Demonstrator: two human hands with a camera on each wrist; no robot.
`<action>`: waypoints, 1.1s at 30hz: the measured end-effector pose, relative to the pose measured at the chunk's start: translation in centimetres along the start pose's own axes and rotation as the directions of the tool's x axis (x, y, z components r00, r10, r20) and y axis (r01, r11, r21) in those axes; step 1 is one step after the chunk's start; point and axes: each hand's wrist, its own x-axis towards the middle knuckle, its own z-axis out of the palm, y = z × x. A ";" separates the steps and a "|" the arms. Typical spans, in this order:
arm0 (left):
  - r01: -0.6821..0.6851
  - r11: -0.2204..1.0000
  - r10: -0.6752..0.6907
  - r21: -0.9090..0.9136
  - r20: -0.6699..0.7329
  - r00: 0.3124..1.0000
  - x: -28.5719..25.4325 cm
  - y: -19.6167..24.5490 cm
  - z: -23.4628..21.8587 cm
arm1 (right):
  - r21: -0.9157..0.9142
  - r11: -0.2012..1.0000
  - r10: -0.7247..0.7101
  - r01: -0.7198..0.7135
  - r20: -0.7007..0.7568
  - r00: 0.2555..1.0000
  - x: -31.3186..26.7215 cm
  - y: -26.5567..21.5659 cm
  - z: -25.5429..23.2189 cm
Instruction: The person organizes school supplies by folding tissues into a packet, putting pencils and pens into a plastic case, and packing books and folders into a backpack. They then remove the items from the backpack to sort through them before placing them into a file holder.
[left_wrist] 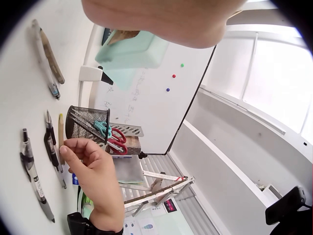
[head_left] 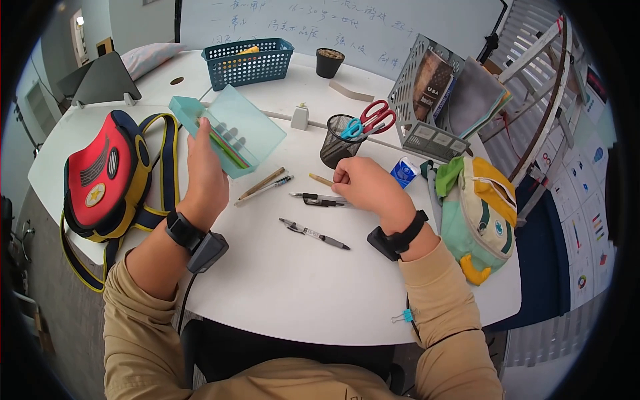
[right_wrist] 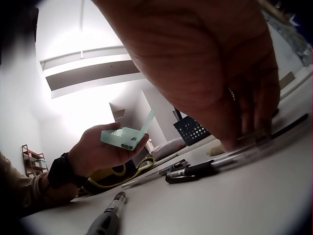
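The left hand (head_left: 205, 175) grips an open, pale green pencil case (head_left: 253, 130) above the table; green and other coloured sticks lie inside. The right hand (head_left: 373, 187) pinches a thin yellowish pen (head_left: 321, 179) at the tabletop, as the left wrist view also shows with the hand (left_wrist: 95, 169) and the pen (left_wrist: 61, 134). Just in front of it lies a black pen (head_left: 319, 199). A grey-and-clear pen (head_left: 313, 233) lies nearer the person. Between the hands are a brown pen (head_left: 263, 183) and a clear pen (head_left: 267, 189), side by side.
Behind the right hand stands a mesh cup (head_left: 337, 143) with red scissors (head_left: 379, 120). A blue basket (head_left: 247, 67), a small plant pot (head_left: 329, 63) and a grey file holder (head_left: 427, 133) are at the back. A red bag (head_left: 107, 177) lies left, a colourful pouch (head_left: 480, 217) right.
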 end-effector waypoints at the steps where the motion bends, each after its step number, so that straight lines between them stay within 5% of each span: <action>1: 0.007 1.000 -0.007 -0.017 -0.023 1.000 -0.2 0.0 0.4 | -0.004 1.000 0.007 -0.008 -0.017 1.000 -0.2 -0.4 -0.4; 8: 0.049 0.998 -0.049 -0.030 -0.016 0.999 -0.6 -0.4 0.7 | -0.067 0.992 -0.092 0.105 0.173 0.981 -1.9 -2.9 -3.3; 20: 0.072 0.997 -0.071 -0.024 0.060 0.996 -0.5 -0.9 0.1 | -0.172 0.980 -0.059 0.105 0.254 0.965 -2.0 -3.5 -3.2; 24: 0.119 0.993 -0.118 -0.008 0.062 0.991 -1.5 -0.7 1.0 | 0.180 0.982 -0.090 0.048 0.235 0.968 -2.5 -5.3 -5.2; 27: 0.144 0.989 -0.147 0.029 0.114 0.983 -2.9 -0.6 1.9 | 0.503 0.862 -0.153 0.071 0.122 0.981 -2.2 -5.7 -5.1; 30: 0.174 0.983 -0.184 0.065 0.232 0.955 -4.1 -1.1 2.3 | 0.638 0.768 -0.021 -0.047 0.100 0.995 -2.7 -7.1 -5.7; 33: 0.192 0.970 -0.232 0.146 0.348 0.908 -5.4 -1.5 2.6 | 0.652 0.758 -0.015 -0.018 0.046 0.999 -3.0 -8.2 -5.2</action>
